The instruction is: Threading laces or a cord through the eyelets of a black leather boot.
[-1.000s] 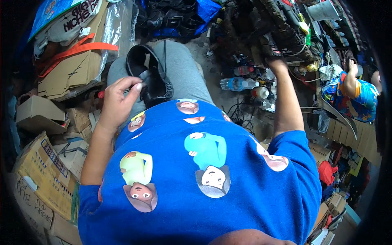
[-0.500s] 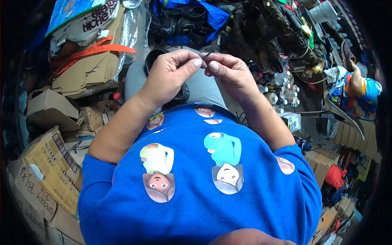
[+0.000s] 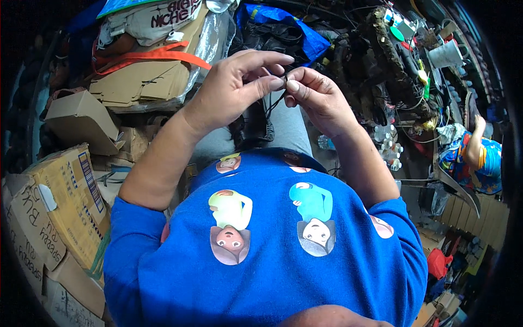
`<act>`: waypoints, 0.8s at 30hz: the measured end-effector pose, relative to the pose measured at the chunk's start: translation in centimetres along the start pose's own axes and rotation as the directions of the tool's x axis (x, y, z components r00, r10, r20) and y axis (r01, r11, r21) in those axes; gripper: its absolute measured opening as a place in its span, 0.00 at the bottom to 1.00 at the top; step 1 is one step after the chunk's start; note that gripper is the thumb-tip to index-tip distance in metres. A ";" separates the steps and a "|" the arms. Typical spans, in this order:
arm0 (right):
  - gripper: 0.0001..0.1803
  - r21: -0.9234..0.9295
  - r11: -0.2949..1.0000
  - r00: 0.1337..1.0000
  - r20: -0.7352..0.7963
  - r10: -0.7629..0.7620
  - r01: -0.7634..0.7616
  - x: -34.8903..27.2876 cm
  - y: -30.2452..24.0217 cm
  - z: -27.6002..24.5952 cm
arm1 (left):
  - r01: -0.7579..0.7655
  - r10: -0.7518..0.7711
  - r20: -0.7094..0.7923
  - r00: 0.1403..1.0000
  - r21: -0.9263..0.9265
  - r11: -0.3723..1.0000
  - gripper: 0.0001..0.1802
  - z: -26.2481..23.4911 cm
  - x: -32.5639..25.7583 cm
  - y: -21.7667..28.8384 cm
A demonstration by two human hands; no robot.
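A thin black cord [image 3: 277,102] runs between my two hands above my lap. My right hand [image 3: 322,101] pinches it between thumb and forefinger. At the cord too is my left hand [image 3: 231,87], its thumb tip close to the right fingertips. The left forefinger is raised, and the other fingers curl behind the thumb, partly hidden. Below the hands a black shoe [image 3: 254,124] lies on my grey-clothed lap, its upper end covered by my left hand. The cord hangs down toward that shoe; where it ends I cannot tell.
Flattened cardboard [image 3: 139,84] with an orange strap [image 3: 158,56] lies at the far left, above an open carton [image 3: 81,121]. Black shoes pile on a blue sheet [image 3: 313,43] ahead. Plastic bottles [image 3: 389,147] stand at right; near them shows a person's arm [image 3: 477,133].
My hands have shifted slightly right. The left forefinger has lifted away from the thumb, and more of the black cord shows below the fingers. The whole view has turned a little.
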State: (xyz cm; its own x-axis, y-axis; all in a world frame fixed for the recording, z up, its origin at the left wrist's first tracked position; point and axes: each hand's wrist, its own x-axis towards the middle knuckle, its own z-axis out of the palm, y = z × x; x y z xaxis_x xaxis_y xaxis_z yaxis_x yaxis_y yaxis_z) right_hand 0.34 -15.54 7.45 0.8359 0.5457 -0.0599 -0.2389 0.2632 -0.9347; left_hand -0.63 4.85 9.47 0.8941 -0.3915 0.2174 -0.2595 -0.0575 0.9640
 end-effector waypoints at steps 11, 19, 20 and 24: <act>0.09 0.197 0.970 0.990 0.054 0.133 -0.141 1.0 -1.6 0.2 | -0.094 0.112 -0.274 0.955 0.079 0.992 0.02 -1.4 1.2 -0.1; 0.11 -0.277 0.949 0.970 -0.145 -0.195 0.149 1.9 -1.2 1.7 | -0.288 0.479 -0.163 0.863 0.620 0.730 0.05 -0.1 0.7 0.5; 0.10 -0.537 0.810 0.948 -0.057 -0.313 0.235 2.0 -1.6 1.7 | -0.284 0.475 -0.155 0.866 0.629 0.724 0.06 0.0 0.9 0.5; 0.08 -0.824 0.472 0.862 0.040 -0.506 0.315 1.8 -1.4 1.3 | -0.203 0.342 -0.159 0.926 0.554 0.807 0.05 -0.3 1.1 0.5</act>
State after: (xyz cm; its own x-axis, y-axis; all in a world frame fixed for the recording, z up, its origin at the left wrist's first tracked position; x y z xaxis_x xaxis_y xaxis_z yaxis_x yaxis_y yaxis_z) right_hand 1.52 -13.86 9.14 0.8216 0.3686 0.4349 0.5575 -0.3597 -0.7482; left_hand 0.32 4.72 10.21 0.7975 -0.2358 0.5554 -0.5930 -0.4757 0.6496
